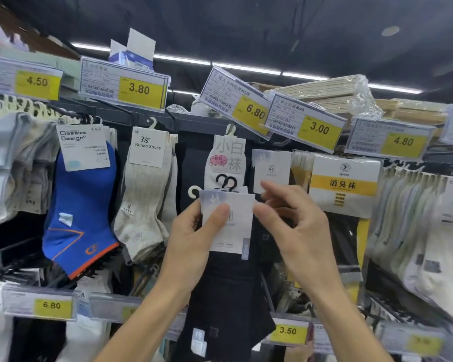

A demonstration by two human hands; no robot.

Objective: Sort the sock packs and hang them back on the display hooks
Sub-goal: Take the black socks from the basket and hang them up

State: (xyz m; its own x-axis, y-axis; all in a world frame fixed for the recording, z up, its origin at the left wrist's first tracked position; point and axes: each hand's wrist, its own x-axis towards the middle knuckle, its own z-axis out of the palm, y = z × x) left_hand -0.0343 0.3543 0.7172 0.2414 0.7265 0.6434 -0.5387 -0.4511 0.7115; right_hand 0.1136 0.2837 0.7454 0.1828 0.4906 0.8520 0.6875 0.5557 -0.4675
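My left hand (191,239) grips a stack of black sock packs (230,288) by their white card labels (236,218), thumb on the front card. White and black plastic hangers (194,192) stick up above the cards. My right hand (293,220) hovers just right of the cards, fingers loosely curled, its fingertips near the card's right edge; I cannot tell if they touch. Behind it hangs a matching black pack with the same white card (271,168) on a display hook. A white sock pack with grey characters (228,163) hangs directly behind the held stack.
The rack holds blue socks (81,212), beige Kunao socks (144,194) and a yellow-banded pack (343,186) on hooks. Yellow price tags (319,129) jut out above and below (288,331). Wrapped bundles (332,95) lie on top of the rack.
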